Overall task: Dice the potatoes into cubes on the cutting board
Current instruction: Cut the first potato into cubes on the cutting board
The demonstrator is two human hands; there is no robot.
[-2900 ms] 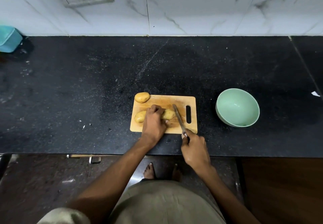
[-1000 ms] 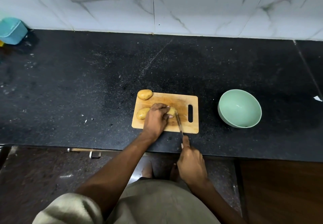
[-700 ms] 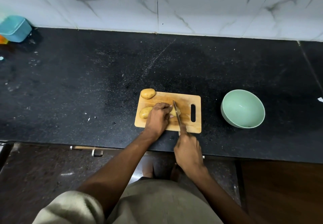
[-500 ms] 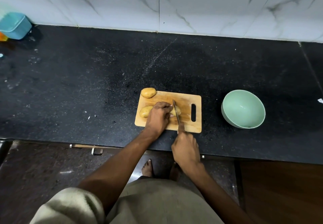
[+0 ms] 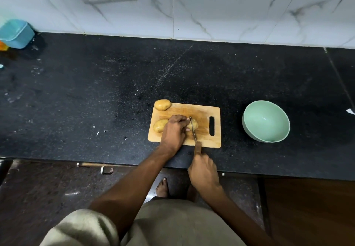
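Observation:
A wooden cutting board (image 5: 203, 111) lies on the black counter. On it a long yellow potato (image 5: 160, 125) lies sideways, and my left hand (image 5: 175, 130) grips its middle with curled fingers. My right hand (image 5: 203, 170) holds the handle of a knife (image 5: 193, 130), whose blade stands across the potato's right end, just right of my left fingertips. A second whole potato (image 5: 162, 105) sits at the board's far left corner.
An empty pale green bowl (image 5: 266, 121) stands to the right of the board. A blue container (image 5: 16, 33) sits at the counter's far left by the marble wall. The counter's front edge runs just below the board, with a drawer handle (image 5: 106, 170) under it.
The knife came from the board's right side onto the potato's right end and has sunk into it. My left hand has stayed on the potato.

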